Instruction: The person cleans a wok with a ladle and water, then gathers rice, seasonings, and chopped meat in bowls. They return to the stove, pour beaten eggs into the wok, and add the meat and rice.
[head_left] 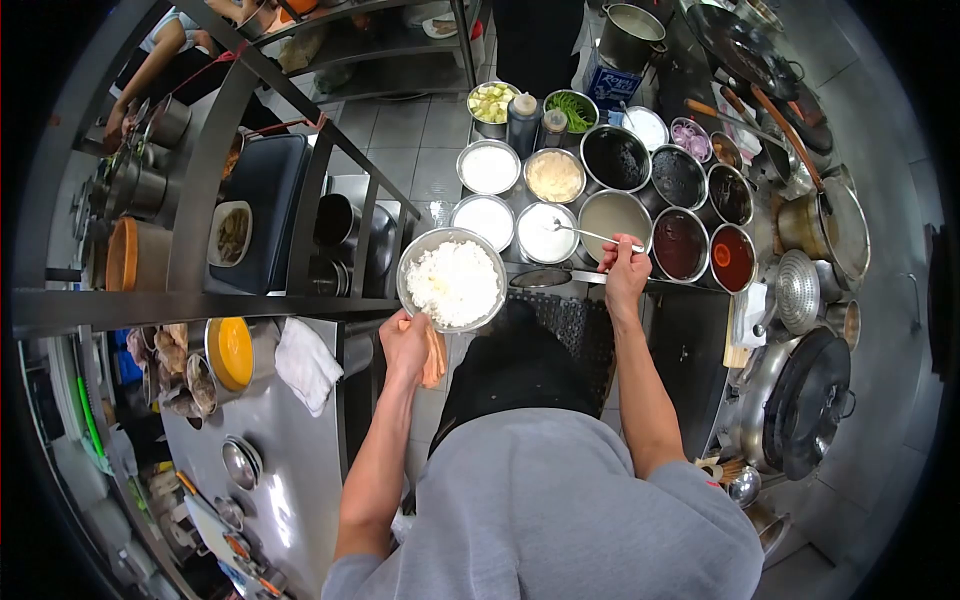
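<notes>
My left hand (405, 345) grips the rim of a metal bowl (403, 290) filled with white rice (455, 283). An orange cloth (434, 360) is also in that hand, below the bowl. My right hand (625, 270) is closed around the handle of a metal spoon (600, 237). The spoon's tip reaches into a tub of white powder or grains (545, 240). To its left stands another tub of white contents (483, 217). A container of cloudy liquid (613, 222) sits under the spoon's handle.
Pots of dark and red sauces (681, 245) stand to the right. A flat round utensil (540, 278) lies along the front edge. At left are a metal counter (300, 470), a white towel (308, 362) and shelf posts. A person's arm (150, 75) shows at upper left.
</notes>
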